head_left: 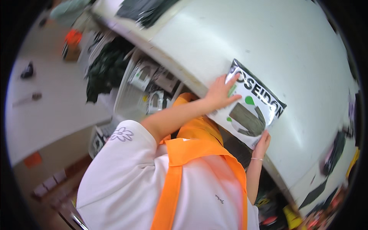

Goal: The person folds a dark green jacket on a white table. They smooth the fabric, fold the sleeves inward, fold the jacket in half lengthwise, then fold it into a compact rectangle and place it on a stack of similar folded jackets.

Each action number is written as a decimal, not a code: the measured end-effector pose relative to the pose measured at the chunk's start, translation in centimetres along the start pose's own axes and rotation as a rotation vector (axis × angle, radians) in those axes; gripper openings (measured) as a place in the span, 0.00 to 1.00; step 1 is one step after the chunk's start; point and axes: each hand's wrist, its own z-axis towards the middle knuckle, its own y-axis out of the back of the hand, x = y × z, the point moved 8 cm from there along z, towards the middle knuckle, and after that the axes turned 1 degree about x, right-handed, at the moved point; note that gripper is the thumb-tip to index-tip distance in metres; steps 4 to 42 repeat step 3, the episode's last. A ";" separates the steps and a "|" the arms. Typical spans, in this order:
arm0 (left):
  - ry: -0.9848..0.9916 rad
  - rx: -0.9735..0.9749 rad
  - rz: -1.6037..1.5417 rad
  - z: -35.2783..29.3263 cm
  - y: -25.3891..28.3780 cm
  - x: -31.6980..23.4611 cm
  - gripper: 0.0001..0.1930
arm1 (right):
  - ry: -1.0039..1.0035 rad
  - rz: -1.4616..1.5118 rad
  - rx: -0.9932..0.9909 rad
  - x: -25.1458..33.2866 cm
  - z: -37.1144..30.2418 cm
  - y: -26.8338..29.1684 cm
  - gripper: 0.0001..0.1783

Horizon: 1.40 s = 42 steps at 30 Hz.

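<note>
A flat, glossy plastic clothing package (245, 115) lies at the front edge of the white table. Its white face carries large black lettering, green marks and a picture of a dark olive garment. My left hand (223, 92) rests on the package's left side, fingers spread, thumb pointing across its face. At the package's near right corner is my right hand (262, 143), closed around the edge, with a thin bracelet on the wrist. The right fingers under the package are hidden.
The white table (199, 42) stretches ahead. Dark plastic-wrapped items (145, 9) lie at its far left. Below the edge, a white bin (130, 92) holds several similar packages, beside a heap of dark green fabric (109, 63). Dark items (333, 153) lie at the right.
</note>
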 end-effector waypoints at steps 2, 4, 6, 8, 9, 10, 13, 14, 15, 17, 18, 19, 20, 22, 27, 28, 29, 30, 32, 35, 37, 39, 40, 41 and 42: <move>0.164 -0.104 -0.055 -3.8 0.9 2.2 0.41 | 0.096 -0.193 0.143 1.5 1.2 -1.7 0.28; 0.217 -0.150 -0.117 -5.7 1.3 3.7 0.42 | 0.154 -0.293 0.211 2.5 2.4 -2.4 0.28; 0.217 -0.150 -0.117 -5.7 1.3 3.7 0.42 | 0.154 -0.293 0.211 2.5 2.4 -2.4 0.28; 0.217 -0.150 -0.117 -5.7 1.3 3.7 0.42 | 0.154 -0.293 0.211 2.5 2.4 -2.4 0.28; 0.217 -0.150 -0.117 -5.7 1.3 3.7 0.42 | 0.154 -0.293 0.211 2.5 2.4 -2.4 0.28; 0.217 -0.150 -0.117 -5.7 1.3 3.7 0.42 | 0.154 -0.293 0.211 2.5 2.4 -2.4 0.28; 0.217 -0.150 -0.117 -5.7 1.3 3.7 0.42 | 0.154 -0.293 0.211 2.5 2.4 -2.4 0.28; 0.217 -0.150 -0.117 -5.7 1.3 3.7 0.42 | 0.154 -0.293 0.211 2.5 2.4 -2.4 0.28; 0.217 -0.150 -0.117 -5.7 1.3 3.7 0.42 | 0.154 -0.293 0.211 2.5 2.4 -2.4 0.28; 0.217 -0.150 -0.117 -5.7 1.3 3.7 0.42 | 0.154 -0.293 0.211 2.5 2.4 -2.4 0.28; 0.217 -0.150 -0.117 -5.7 1.3 3.7 0.42 | 0.154 -0.293 0.211 2.5 2.4 -2.4 0.28; 0.217 -0.150 -0.117 -5.7 1.3 3.7 0.42 | 0.154 -0.293 0.211 2.5 2.4 -2.4 0.28; 0.217 -0.150 -0.117 -5.7 1.3 3.7 0.42 | 0.154 -0.293 0.211 2.5 2.4 -2.4 0.28; 0.217 -0.150 -0.117 -5.7 1.3 3.7 0.42 | 0.154 -0.293 0.211 2.5 2.4 -2.4 0.28; 0.217 -0.150 -0.117 -5.7 1.3 3.7 0.42 | 0.154 -0.293 0.211 2.5 2.4 -2.4 0.28; 0.217 -0.150 -0.117 -5.7 1.3 3.7 0.42 | 0.154 -0.293 0.211 2.5 2.4 -2.4 0.28; 0.217 -0.150 -0.117 -5.7 1.3 3.7 0.42 | 0.154 -0.293 0.211 2.5 2.4 -2.4 0.28; 0.217 -0.150 -0.117 -5.7 1.3 3.7 0.42 | 0.154 -0.293 0.211 2.5 2.4 -2.4 0.28; 0.217 -0.150 -0.117 -5.7 1.3 3.7 0.42 | 0.154 -0.293 0.211 2.5 2.4 -2.4 0.28; 0.217 -0.150 -0.117 -5.7 1.3 3.7 0.42 | 0.154 -0.293 0.211 2.5 2.4 -2.4 0.28; 0.217 -0.150 -0.117 -5.7 1.3 3.7 0.42 | 0.154 -0.293 0.211 2.5 2.4 -2.4 0.28; 0.217 -0.150 -0.117 -5.7 1.3 3.7 0.42 | 0.154 -0.293 0.211 2.5 2.4 -2.4 0.28; 0.217 -0.150 -0.117 -5.7 1.3 3.7 0.42 | 0.154 -0.293 0.211 2.5 2.4 -2.4 0.28; 0.217 -0.150 -0.117 -5.7 1.3 3.7 0.42 | 0.154 -0.293 0.211 2.5 2.4 -2.4 0.28; 0.217 -0.150 -0.117 -5.7 1.3 3.7 0.42 | 0.154 -0.293 0.211 2.5 2.4 -2.4 0.28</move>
